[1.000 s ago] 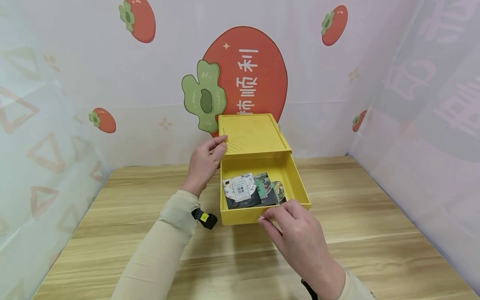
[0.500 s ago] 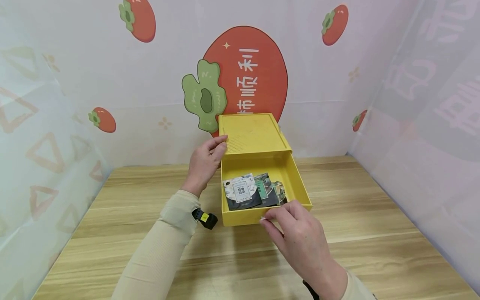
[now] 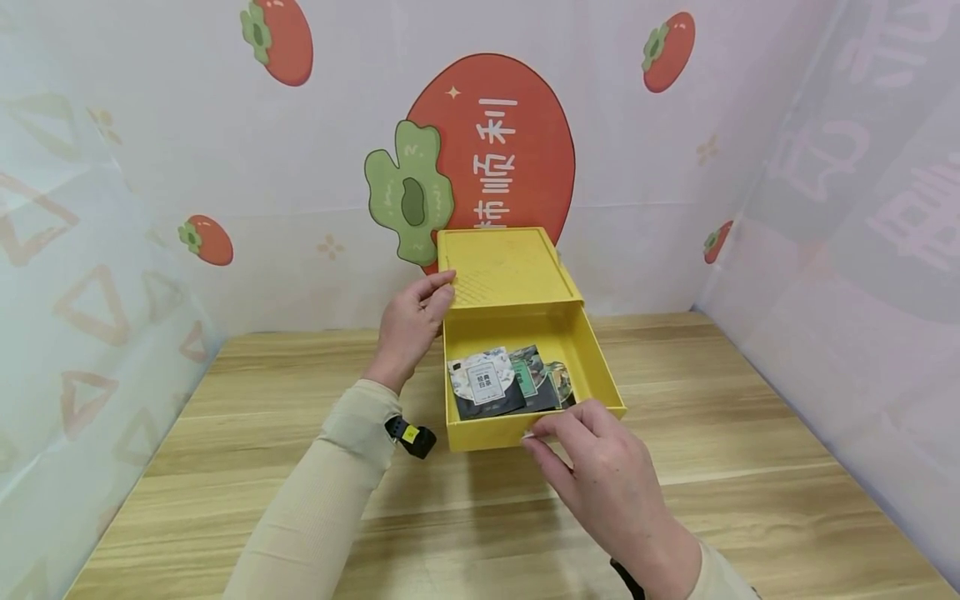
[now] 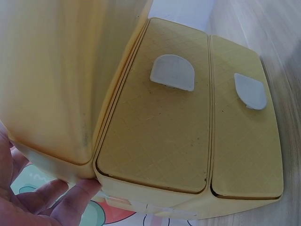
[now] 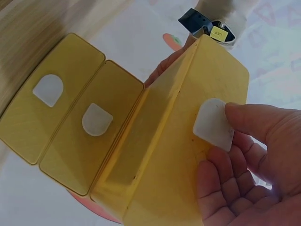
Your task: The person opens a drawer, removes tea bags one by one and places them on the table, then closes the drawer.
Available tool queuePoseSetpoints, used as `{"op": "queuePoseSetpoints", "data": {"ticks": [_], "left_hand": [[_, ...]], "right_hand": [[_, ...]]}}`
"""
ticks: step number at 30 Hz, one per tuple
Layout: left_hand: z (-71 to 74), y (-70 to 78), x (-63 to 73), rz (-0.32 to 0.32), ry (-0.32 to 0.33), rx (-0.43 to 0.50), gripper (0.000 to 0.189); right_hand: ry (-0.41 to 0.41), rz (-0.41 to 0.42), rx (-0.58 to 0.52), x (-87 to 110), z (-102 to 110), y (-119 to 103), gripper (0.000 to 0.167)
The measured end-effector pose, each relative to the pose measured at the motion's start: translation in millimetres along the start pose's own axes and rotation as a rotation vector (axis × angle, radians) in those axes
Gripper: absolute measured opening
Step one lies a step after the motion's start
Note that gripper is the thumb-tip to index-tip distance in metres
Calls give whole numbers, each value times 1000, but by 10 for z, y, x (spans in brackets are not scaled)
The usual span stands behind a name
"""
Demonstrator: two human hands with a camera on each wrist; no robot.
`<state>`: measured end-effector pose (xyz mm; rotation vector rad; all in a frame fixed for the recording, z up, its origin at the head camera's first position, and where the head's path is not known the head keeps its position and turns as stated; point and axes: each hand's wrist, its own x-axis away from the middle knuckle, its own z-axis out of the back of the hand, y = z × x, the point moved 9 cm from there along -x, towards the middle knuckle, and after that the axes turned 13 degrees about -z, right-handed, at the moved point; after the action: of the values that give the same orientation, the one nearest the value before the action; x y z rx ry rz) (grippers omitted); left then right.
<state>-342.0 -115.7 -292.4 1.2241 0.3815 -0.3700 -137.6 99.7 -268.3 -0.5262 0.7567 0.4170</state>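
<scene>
A yellow drawer cabinet (image 3: 502, 258) stands on the table, its top drawer (image 3: 487, 433) pulled out toward me. Inside lie several square packets, a white-and-dark one (image 3: 483, 387) overlapping darker, green-labelled ones (image 3: 528, 375). At the drawer's front, my right hand (image 3: 607, 475) pinches the white pull tab (image 5: 214, 122) between thumb and fingers. My left hand (image 3: 408, 329) rests against the cabinet's left side near the top edge, fingers fairly straight in the left wrist view. Its far fingers are partly hidden in the head view.
Two lower drawers, the middle one (image 4: 155, 117) and the bottom one (image 4: 247, 141), are shut, each with a white tab. Below lies a wood-grain table (image 3: 247, 450). A patterned cloth wall (image 3: 315, 183) rises behind the cabinet, with others at both sides.
The drawer's front and my right hand on its tab have shifted very slightly to the right. My left hand and the packets inside the drawer look almost unchanged.
</scene>
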Motion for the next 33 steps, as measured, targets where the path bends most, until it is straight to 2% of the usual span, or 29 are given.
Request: {"op": "queuePoseSetpoints", "data": {"ticks": [2,5,9,14,19,22,25,29,33], "left_hand": [[2,3,-2,-3,1,-6,42],[4,5,-5,-4,2,-13,42],[6,11,-12,-4,2,-11,42],[12,21,-18,-10,3,-18,43],[7,9,-21,-11,0,-12,43],[5,1,-20,-10,0,-12,42],[5,-6,-15,-8,-3,-16,42],[8,-6,-7,-6,-7,-22,42],[14,10,-6,-13,-9,-30,42]], "right_hand": [[-6,0,-5,-7,20,-6,28],[-7,4,-16,-25,62,-21,15],[-3,15,-23,-78,133,-52,33],[-13,50,-24,-226,242,-106,18],[-68,48,-41,-474,280,-107,24],[-173,-14,-30,-649,192,-36,18],[-336,-122,-15,-808,29,79,12],[-579,-262,18,-933,-216,234,14],[-763,-332,37,-973,-420,336,22]]}}
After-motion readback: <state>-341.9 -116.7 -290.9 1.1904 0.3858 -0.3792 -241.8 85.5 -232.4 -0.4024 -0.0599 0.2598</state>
